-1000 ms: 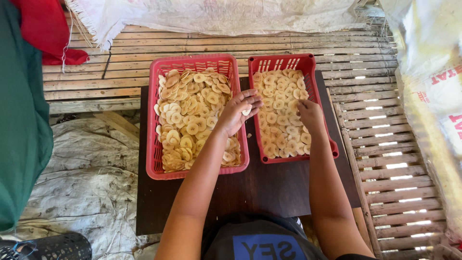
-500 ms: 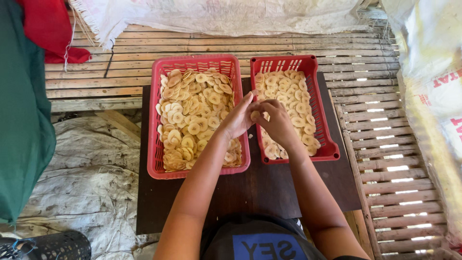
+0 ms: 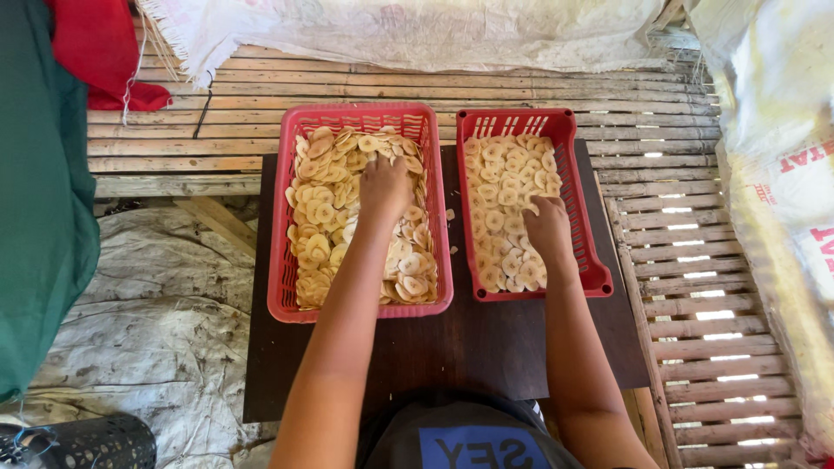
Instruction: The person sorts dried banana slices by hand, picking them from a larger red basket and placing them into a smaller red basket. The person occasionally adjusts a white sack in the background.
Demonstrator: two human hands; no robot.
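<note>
Since half a second before, our hands had parted: our left hand (image 3: 385, 187) pressed among pale round banana slices (image 3: 326, 213) in the larger red slotted plastic tray (image 3: 358, 311), its grip unclear, our right hand (image 3: 547, 227), fingers curled loosely together, on the smaller red tray's (image 3: 532, 292) slices, both on the dark bench (image 3: 443, 352).

Slices (image 3: 395, 260) beneath both hands hidden

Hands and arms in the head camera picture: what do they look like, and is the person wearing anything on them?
Both arms are bare from the bottom of the picture to the fingers: no sleeves, gloves, watch or bracelets show. The left hand and the right hand are seen from the back, and no rings can be made out. The only clothing in view is a dark shirt with a blue patch of pale lettering.
</note>
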